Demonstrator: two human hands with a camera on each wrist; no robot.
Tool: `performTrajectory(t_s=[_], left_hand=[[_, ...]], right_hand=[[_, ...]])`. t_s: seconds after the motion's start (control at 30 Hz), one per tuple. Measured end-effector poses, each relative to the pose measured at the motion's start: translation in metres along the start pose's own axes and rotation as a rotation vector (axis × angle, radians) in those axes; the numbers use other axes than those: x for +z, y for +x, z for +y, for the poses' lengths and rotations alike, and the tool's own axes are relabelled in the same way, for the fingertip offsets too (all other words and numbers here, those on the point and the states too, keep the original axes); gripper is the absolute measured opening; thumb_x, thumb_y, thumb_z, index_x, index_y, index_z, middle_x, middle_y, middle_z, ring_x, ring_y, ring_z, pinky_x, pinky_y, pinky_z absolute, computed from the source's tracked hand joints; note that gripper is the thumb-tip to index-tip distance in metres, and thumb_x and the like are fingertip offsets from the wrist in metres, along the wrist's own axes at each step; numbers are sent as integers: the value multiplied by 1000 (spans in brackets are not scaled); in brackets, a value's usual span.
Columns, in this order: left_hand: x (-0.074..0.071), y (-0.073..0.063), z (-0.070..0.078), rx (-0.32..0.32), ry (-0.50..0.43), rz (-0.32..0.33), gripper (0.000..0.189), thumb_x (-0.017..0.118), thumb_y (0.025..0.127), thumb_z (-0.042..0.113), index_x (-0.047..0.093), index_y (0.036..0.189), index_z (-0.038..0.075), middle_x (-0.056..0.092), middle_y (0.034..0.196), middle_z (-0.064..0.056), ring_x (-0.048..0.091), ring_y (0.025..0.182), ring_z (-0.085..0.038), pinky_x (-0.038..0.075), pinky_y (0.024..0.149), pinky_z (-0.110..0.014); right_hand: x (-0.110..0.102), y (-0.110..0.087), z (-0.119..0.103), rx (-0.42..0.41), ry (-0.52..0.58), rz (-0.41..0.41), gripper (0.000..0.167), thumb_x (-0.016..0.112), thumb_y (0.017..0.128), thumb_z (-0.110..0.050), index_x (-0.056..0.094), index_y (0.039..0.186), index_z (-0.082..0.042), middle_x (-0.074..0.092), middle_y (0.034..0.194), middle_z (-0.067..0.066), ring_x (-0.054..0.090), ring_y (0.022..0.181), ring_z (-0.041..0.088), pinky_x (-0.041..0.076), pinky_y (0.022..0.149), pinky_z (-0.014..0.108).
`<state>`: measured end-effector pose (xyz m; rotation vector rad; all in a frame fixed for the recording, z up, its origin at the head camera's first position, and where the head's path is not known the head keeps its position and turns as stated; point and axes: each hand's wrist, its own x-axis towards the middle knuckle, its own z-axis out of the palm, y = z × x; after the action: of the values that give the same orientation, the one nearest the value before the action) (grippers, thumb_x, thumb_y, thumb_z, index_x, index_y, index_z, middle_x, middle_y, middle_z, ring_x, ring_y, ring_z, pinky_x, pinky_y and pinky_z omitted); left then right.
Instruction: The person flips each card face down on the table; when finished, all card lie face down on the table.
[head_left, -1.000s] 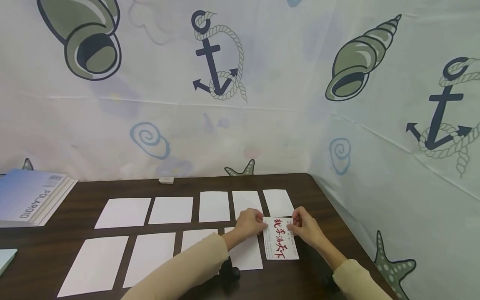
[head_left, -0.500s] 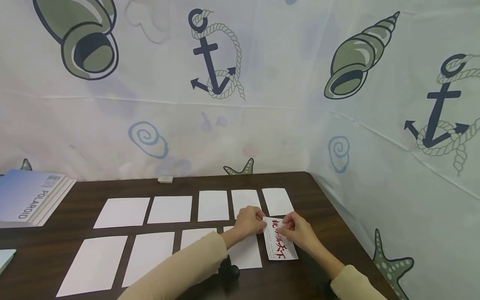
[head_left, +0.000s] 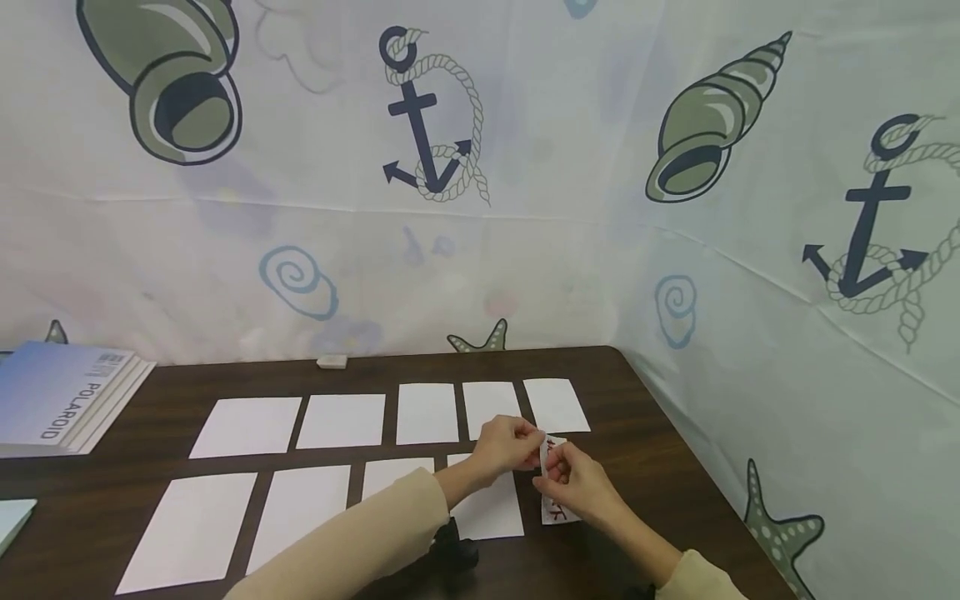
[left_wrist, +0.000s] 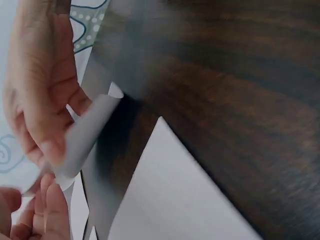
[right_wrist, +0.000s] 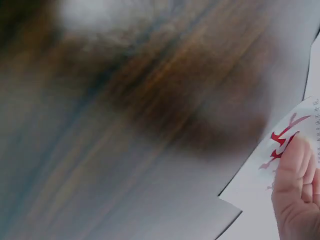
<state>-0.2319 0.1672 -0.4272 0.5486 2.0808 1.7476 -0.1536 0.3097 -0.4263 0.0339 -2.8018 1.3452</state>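
Note:
A small white paper card with red brush characters (head_left: 553, 511) stands curled between both hands at the right of the table. Its upper end is pinched by my left hand (head_left: 504, 447). My right hand (head_left: 585, 487) grips the right side, bent over toward the left, so most of the writing is hidden. In the left wrist view the card (left_wrist: 90, 132) looks like a loose roll with a plain white outside, and the right hand (left_wrist: 42, 80) lies along it. Part of the printed face of the card (right_wrist: 295, 127) shows in the right wrist view.
Blank white sheets lie in two rows on the dark wooden table (head_left: 652, 442); one sheet (head_left: 487, 504) is just left of the card. A stack of blue-covered books (head_left: 63, 396) sits at the far left. A small white block (head_left: 332, 362) rests at the back edge.
The right hand has moved left across the card, bringing its right side over, and the card has gone from flat to curled. The left hand has shifted slightly right, still holding the top.

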Motion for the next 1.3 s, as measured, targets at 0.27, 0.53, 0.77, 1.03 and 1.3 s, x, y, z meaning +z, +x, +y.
performTrajectory(t_s=[0.27, 0.53, 0.77, 1.03, 1.3], left_hand=[[2, -12, -12, 6, -108, -118, 28, 59, 92, 8, 60, 117, -5, 66, 102, -20, 67, 84, -26, 57, 70, -34], [1, -17, -16, 52, 37, 47, 47, 73, 78, 6, 59, 121, -4, 69, 95, -15, 65, 83, -20, 56, 64, -30], [3, -22, -15, 105, 80, 73, 34, 73, 74, -4, 62, 106, -9, 67, 76, -8, 66, 62, -13, 54, 56, -22], [9, -22, -19, 129, 270, 171, 38, 77, 72, 3, 60, 105, -5, 66, 83, -9, 62, 75, -20, 52, 65, -31], [9, -20, -19, 91, 145, 137, 34, 75, 74, 1, 61, 104, -7, 65, 76, -6, 61, 66, -13, 52, 57, -24]], right_hand=[[-19, -8, -7, 66, 205, 19, 24, 62, 87, -4, 52, 105, 8, 57, 84, 9, 57, 69, 11, 55, 61, 27], [-36, -9, -10, 137, 233, 200, 24, 63, 86, 1, 56, 108, 7, 59, 87, 11, 57, 72, 12, 54, 62, 26], [-38, -5, 16, 201, 38, 266, 27, 69, 81, 0, 59, 105, 5, 58, 72, 6, 52, 59, 12, 49, 50, 23], [-36, -1, 31, 224, 208, 222, 30, 66, 83, 2, 54, 110, 8, 61, 74, 9, 58, 67, 19, 54, 55, 30], [-43, -3, 31, 217, 241, 218, 33, 67, 83, -1, 53, 112, 7, 63, 78, 11, 58, 66, 16, 51, 55, 27]])
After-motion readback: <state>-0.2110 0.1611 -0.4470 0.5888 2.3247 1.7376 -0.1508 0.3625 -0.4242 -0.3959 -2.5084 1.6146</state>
